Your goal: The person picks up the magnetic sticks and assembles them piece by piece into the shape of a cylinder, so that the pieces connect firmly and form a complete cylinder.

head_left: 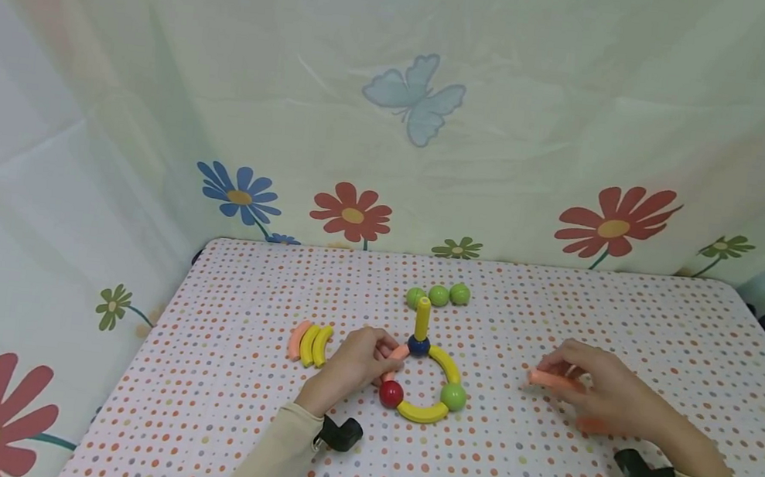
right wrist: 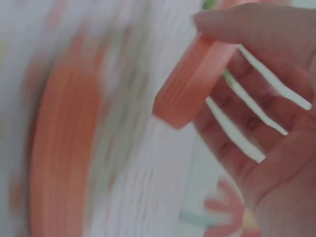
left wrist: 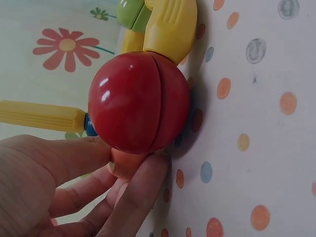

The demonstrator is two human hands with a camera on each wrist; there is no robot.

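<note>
A ring of curved sticks and balls lies on the table, with a red ball (head_left: 391,394), a green ball (head_left: 453,396), a blue ball (head_left: 419,346) and two curved yellow sticks (head_left: 423,413). From the blue ball a straight yellow stick (head_left: 422,318) stands upright. My left hand (head_left: 359,360) grips the ring's salmon stick (head_left: 397,354), just beside the red ball (left wrist: 133,101). Off to the right, my right hand (head_left: 591,381) pinches a salmon stick (right wrist: 190,84) above the table. Beneath that hand lies a second, curved salmon stick (right wrist: 66,153), blurred in the right wrist view.
Three green balls (head_left: 439,296) sit in a row behind the ring. Left of my left hand, two curved yellow sticks (head_left: 314,345) and a curved salmon stick (head_left: 298,340) lie side by side. A dotted cloth (head_left: 209,422) covers the table, and a flowered curtain (head_left: 502,165) hangs behind it.
</note>
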